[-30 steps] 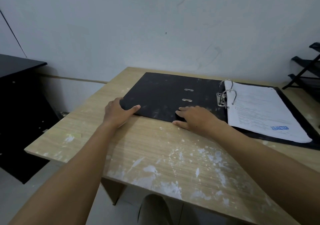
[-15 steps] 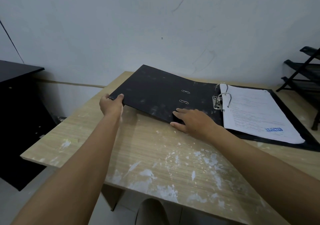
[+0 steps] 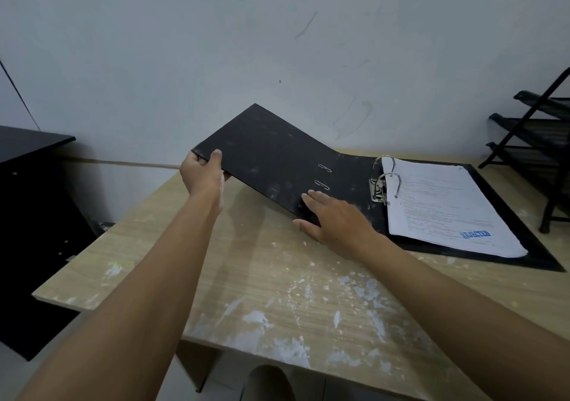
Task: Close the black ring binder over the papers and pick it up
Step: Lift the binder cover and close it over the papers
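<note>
Lifted higher since a moment ago, the black ring binder's [image 3: 277, 160] cover tilts up off the desk [image 3: 277, 292], left hand [image 3: 202, 174] pinching its corner; right hand [image 3: 334, 220] lies spread, probably pressing (contact unclear). Papers [image 3: 447, 209] uncovered; closing and pickup remain.

Overall light: dim, flat, cool grey-blue cast; no lamp or window in frame.
Shadows: soft, faint; a blurred dark patch on the pale wood-grain table with white paint flecks [image 3: 277, 292] beneath the raised flap of the black cardboard ring binder [image 3: 277, 160]; a second along the left forearm.
Glare: small highlights on the chrome binder rings [image 3: 387, 178] only.
Dark areas: black cabinet at far left [image 3: 30, 215] crushed, almost no detail.
Focus: centre fairly sharp; print on the white paper stack [image 3: 447, 209] unreadable, blue stamp smeared.
Distortion: wide-angle stretch, forearms balloon toward the bottom corners.
Noise: compression smear on the grey scuffed wall [image 3: 277, 46].
</note>
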`<state>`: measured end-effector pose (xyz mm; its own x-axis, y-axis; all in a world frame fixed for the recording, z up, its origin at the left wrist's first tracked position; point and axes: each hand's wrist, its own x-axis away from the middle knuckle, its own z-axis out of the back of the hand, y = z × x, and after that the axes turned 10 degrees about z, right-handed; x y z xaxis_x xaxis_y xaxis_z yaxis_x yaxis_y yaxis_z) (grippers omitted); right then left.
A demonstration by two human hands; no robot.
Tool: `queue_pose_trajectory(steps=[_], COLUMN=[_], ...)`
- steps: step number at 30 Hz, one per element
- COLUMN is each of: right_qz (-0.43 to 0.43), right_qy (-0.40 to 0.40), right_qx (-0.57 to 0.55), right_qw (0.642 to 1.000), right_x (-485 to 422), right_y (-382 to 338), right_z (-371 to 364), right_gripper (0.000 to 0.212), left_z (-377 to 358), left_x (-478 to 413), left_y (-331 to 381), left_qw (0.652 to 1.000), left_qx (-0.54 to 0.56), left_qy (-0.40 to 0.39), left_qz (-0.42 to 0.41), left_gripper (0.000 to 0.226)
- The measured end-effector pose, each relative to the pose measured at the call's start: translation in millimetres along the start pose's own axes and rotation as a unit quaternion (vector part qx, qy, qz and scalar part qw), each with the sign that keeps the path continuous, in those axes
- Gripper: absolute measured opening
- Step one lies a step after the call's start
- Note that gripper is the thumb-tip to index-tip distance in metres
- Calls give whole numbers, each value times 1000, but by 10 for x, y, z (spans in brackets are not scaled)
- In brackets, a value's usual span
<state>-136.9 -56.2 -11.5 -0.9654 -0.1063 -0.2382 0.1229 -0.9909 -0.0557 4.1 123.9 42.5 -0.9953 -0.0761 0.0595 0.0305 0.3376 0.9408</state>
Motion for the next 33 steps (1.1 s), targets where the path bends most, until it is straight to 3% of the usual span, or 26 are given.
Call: queue_pose_trajectory(steps=[12, 22, 29, 33], right_qz=[-54, -64, -89, -111], right_qy=[49, 87, 122, 171], right_qx=[9, -1, 0, -50], right_qw=[997, 994, 989, 978], right_x=[208, 250, 341, 498], right_y=[185, 195, 308, 446], right_z=[311, 662, 907, 1034], right_gripper=[73, 68, 63, 60], left_z=[-395, -631, -1013, -1245], left_x=[451, 809, 969, 1177], left_y=[-56, -95, 43, -9], left_qw=[994, 978, 943, 918], left_qx=[-63, -145, -211, -234], left_qy=[-74, -95, -145, -198], left_qz=[-45, -120, -215, -251], left_gripper=[11, 27, 27, 41])
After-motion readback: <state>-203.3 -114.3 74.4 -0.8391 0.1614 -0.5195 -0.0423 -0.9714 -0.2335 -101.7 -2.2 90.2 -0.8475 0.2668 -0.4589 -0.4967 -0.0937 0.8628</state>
